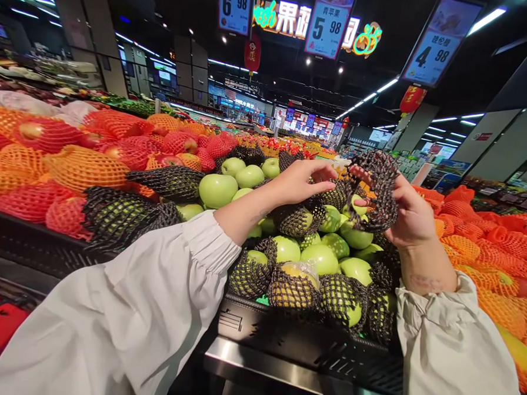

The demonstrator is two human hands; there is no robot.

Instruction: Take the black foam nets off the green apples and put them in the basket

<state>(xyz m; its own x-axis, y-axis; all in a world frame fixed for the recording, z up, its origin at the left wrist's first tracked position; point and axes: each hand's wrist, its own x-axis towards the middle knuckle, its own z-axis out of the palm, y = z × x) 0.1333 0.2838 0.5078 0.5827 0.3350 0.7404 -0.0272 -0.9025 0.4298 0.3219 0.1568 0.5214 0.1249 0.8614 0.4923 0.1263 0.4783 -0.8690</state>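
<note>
The black net (381, 189) is up in the air above the heap of green apples (322, 258), stretched into a loose ring. Your right hand (411, 216) has it: the grip is closed on the net's right side, with the fingers hooked through the mesh. Your left hand (300, 180) reaches in from the other side, its fingers curled and narrow, the tips just beside the net's left edge. You cannot tell from here whether that grip pinches the mesh or only comes close. Many of the apples below wear the same black nets, others lie bare. They fill a dark bin (283, 335) in front of you. Orange-netted fruit (85, 167) lies to the left, and price signs (328, 25) hang overhead.
</note>
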